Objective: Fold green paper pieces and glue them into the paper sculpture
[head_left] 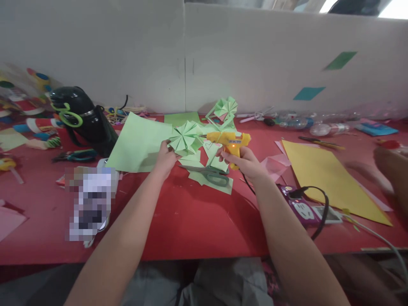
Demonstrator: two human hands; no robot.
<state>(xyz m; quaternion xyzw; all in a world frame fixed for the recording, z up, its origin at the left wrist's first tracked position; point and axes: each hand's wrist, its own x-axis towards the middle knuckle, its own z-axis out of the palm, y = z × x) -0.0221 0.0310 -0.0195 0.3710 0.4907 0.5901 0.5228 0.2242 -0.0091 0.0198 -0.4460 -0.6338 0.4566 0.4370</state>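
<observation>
Holding a green paper rosette point(185, 138) just above the red table point(191, 221), our left hand point(165, 159) hides its fingertips beneath the folds, probably pinching them. Our right hand point(247, 163) is wrapped closed around a yellow glue gun point(231, 142), with the nozzle at the rosette. Below them scissors point(212, 175) lie on green scraps point(223, 185). Someone's blurred hand point(392, 168) is cut off at right.

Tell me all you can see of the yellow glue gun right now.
The glue gun is yellow-orange plastic, pistol-shaped, with a lit spot on its body. The right hand grips its handle, holding it above the red table, barrel level and nozzle pointing at the folded green paper fan that the left hand holds. Whether the tip touches the paper I cannot tell. A black cord leaves below the handle.
</observation>
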